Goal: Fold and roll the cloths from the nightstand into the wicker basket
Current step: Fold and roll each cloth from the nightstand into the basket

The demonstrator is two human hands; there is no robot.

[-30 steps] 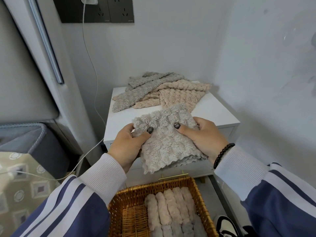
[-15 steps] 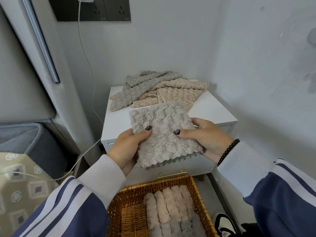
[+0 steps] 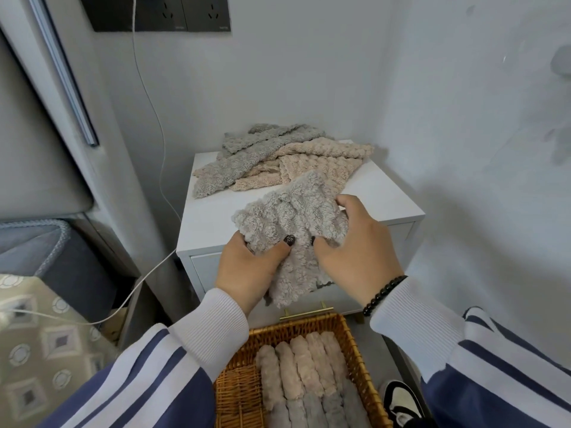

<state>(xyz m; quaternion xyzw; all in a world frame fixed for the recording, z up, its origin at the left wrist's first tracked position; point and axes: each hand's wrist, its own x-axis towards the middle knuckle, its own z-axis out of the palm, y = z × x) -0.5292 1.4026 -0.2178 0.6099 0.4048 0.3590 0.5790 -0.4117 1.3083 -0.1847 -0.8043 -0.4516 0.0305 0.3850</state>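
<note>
Standing over the white nightstand (image 3: 386, 199), I see its top at twelve o'clock carrying the loose heap of grey and beige cloths (image 3: 278, 159) yet to be done. Below, at six o'clock, sits the wicker basket (image 3: 234, 393) with a row of finished rolls (image 3: 306, 372) packed side by side along its right half, the left half showing bare weave. Between the two, held in the air over the nightstand's front edge, is the grey fleece cloth (image 3: 287, 217) I am working. My left hand (image 3: 247, 273) grips its near-left part, thumb on top, fingers curled beneath; my right hand (image 3: 355, 251) clutches the right side, thumb dug into the pile and fingers wrapped over the far edge. It looks folded already, and I judge the rolling is beginning. To do it well I should keep the folded edges lined up, start the turn tight at one short end, and keep even tension with both thumbs so the fleece does not bulge or spiral. A loose start would likely unroll in the basket.
</note>
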